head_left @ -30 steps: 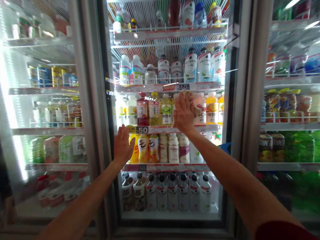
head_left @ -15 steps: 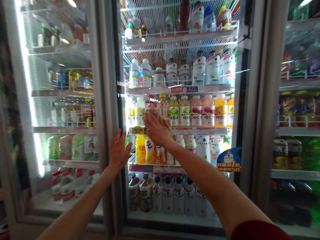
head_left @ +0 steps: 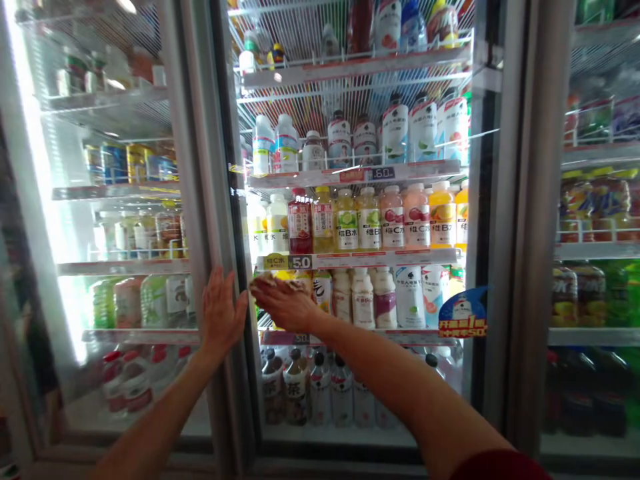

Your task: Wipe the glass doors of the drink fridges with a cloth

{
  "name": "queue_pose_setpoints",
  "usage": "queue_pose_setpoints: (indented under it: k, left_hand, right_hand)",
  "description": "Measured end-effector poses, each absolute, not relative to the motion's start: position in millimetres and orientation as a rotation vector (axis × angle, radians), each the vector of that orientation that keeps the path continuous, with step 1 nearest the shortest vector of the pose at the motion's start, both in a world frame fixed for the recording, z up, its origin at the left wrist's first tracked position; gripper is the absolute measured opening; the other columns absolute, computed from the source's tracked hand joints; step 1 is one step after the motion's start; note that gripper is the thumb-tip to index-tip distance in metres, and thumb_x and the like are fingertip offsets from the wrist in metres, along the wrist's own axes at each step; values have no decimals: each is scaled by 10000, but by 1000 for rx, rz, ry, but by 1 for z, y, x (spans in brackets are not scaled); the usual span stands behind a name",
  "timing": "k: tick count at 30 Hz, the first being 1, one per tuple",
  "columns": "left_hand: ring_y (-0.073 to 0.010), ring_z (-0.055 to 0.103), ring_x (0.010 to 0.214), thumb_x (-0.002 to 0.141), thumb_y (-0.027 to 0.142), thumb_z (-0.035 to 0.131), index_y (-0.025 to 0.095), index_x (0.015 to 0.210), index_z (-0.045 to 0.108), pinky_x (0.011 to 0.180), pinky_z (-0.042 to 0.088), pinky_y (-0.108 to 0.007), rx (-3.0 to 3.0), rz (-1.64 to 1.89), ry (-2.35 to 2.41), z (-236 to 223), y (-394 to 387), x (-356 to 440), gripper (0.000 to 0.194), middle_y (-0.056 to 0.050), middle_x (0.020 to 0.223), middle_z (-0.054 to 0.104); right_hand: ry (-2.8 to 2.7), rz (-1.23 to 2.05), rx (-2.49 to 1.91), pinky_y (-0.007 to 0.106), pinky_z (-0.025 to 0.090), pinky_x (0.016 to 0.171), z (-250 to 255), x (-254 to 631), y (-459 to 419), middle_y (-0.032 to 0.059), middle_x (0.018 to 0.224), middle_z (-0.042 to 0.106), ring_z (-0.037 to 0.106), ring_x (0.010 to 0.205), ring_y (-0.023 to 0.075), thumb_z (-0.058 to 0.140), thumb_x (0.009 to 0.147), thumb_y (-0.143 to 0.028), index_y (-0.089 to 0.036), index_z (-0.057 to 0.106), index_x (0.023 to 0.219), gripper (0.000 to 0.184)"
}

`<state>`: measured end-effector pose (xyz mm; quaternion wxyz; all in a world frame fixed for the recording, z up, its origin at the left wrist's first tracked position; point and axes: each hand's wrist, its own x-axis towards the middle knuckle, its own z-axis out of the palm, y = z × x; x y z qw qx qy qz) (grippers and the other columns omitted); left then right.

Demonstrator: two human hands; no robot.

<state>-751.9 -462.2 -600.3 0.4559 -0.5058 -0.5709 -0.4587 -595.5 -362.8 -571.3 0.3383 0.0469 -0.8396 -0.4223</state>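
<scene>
I am seeing my left hand (head_left: pixel 220 310) lying on the grey metal door frame (head_left: pixel 200 200), left of my right hand (head_left: pixel 283 300), which is lying against the clear glass cooler door (head_left: pixel 425 373) before shelved plastic drink bottles (head_left: pixel 370 220).

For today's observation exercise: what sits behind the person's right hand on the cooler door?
The right hand lies flat against the glass door. Behind it stand yellow and orange bottles on the shelf. The hand covers their lower labels, so those cannot be read.

The single head-worn camera is looking forward and slightly down from arm's reach at the glass door (head_left: pixel 350 200) of a drinks cooler, taking in the neighbouring cooler doors at both edges and both outstretched forearms rising from the bottom of the frame.
</scene>
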Motion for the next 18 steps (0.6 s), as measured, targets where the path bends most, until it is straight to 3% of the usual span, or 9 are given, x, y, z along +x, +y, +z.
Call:
queue_pose_setpoints:
  k: [4,8,10,13,15,18]
  left_hand:
    - [-283,219,1348,875,393,342,98,1318,382,1095,222,-483,-1250,-1138,-1411,-601,-459,-751,533,-170,1451,242]
    - [-268,193,1358,876,401,333,122,1340,348,1107,197,-470,-1280,-1175,-1414,-594,-447,-740,541,-148,1465,217]
    - [-262,195,1358,877,400,332,136,1342,342,1109,194,-461,-1305,-1181,-1412,-593,-440,-731,535,-140,1463,225]
    - [-250,208,1356,877,394,336,152,1338,343,1106,208,-440,-1351,-1167,-1396,-593,-432,-719,521,-128,1460,239]
    - [-242,203,1358,878,389,334,157,1339,337,1108,206,-432,-1388,-1153,-1388,-594,-427,-715,517,-124,1463,234]
    - [-243,199,1358,879,394,331,154,1343,330,1111,198,-429,-1401,-1161,-1383,-594,-417,-710,522,-128,1464,229]
  right_hand:
    - [-2220,-1145,175,363,215,1129,-566,-574,-353,17,1413,404,368,1288,164,341,871,-184,-177,474,1240,392]
    - [-1980,-943,-265,532,108,1121,-528,-547,-346,101,1493,219,149,1380,276,325,880,-225,-106,330,1339,475]
    - [-2044,-1001,-198,467,130,1137,-540,-538,-346,73,1491,236,149,1384,240,340,870,-215,-124,356,1324,463]
    - [-2209,-1140,9,347,174,1146,-560,-523,-344,-17,1448,343,278,1338,155,379,846,-179,-211,398,1294,449]
    - [-2152,-1087,-104,424,150,1147,-545,-507,-338,5,1451,338,286,1333,194,382,843,-172,-204,339,1336,496]
    - [-1841,-852,-484,539,74,1133,-498,-477,-322,43,1491,238,153,1381,259,365,857,-208,-181,264,1380,533]
